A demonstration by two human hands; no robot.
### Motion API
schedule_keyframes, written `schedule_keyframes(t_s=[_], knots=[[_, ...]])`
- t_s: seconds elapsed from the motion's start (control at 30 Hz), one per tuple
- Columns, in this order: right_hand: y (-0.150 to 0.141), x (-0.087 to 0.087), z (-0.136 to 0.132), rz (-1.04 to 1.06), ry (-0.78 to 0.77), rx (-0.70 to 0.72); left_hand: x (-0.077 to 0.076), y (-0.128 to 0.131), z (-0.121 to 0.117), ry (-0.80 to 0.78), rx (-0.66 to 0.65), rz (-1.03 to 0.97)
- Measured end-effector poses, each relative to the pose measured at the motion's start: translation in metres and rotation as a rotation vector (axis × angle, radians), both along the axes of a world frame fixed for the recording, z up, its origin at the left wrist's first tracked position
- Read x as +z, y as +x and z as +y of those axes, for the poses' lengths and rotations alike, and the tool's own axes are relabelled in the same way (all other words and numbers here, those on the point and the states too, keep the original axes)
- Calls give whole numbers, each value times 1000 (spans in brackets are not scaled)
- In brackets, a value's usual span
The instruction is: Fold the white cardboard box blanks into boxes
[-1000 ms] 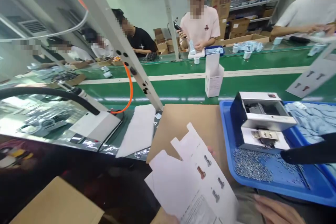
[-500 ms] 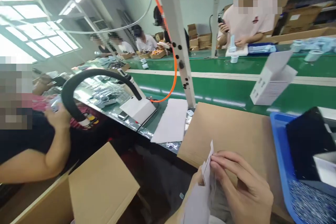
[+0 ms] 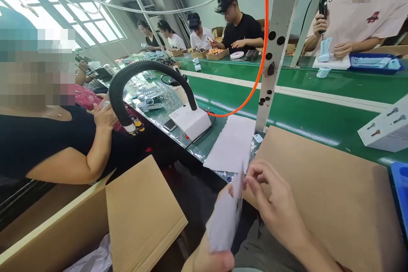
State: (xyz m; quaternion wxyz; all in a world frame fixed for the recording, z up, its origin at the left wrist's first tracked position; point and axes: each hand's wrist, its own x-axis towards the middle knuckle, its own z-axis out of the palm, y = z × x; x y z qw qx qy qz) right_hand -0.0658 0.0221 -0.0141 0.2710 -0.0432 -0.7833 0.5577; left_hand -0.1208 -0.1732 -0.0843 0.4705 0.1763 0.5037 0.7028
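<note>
A flat white carton blank (image 3: 225, 216) is held edge-on over my lap, in front of the bench. My left hand (image 3: 207, 259) grips its lower end, thumb across the card at the bottom of the view. My right hand (image 3: 270, 202) pinches its upper edge with the fingertips. Just behind my right hand lies a brown cardboard sheet (image 3: 321, 187) on the bench. An assembled white box (image 3: 384, 129) with small printed icons lies on the green conveyor belt (image 3: 302, 110) at the right.
An open brown carton (image 3: 95, 221) stands at my lower left. A seated person in black (image 3: 47, 144) is at the left beside a black flexible hose (image 3: 134, 76) on a white base. White sheets (image 3: 232, 144), a perforated post (image 3: 274, 46), an orange cable and a blue tray corner (image 3: 400, 182) surround me. Other workers sit across the belt.
The view has swung left, so the blue tray and printer have slid out to the right. The carton blank has gone from lying open and flat to being held edge-on by both hands.
</note>
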Motion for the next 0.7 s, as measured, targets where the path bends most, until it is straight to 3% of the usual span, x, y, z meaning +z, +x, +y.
schedule_keyframes(t_s=[0.1,0.23,0.33,0.5,0.6,0.7], knots=[[-26,-19,22,-168,2,-146,3,15,-11,22,10,-87],[-64,-47,56,-417,-14,-267,7,26,-9,86,10,-195],[-72,-58,65,-431,-11,-329,12,26,-7,122,7,-263],[-26,-48,34,-111,52,-374,20,32,-12,190,40,-332],[12,-33,7,114,165,-298,23,42,-10,214,62,-357],[41,-24,-9,166,340,-198,24,52,0,192,78,-386]])
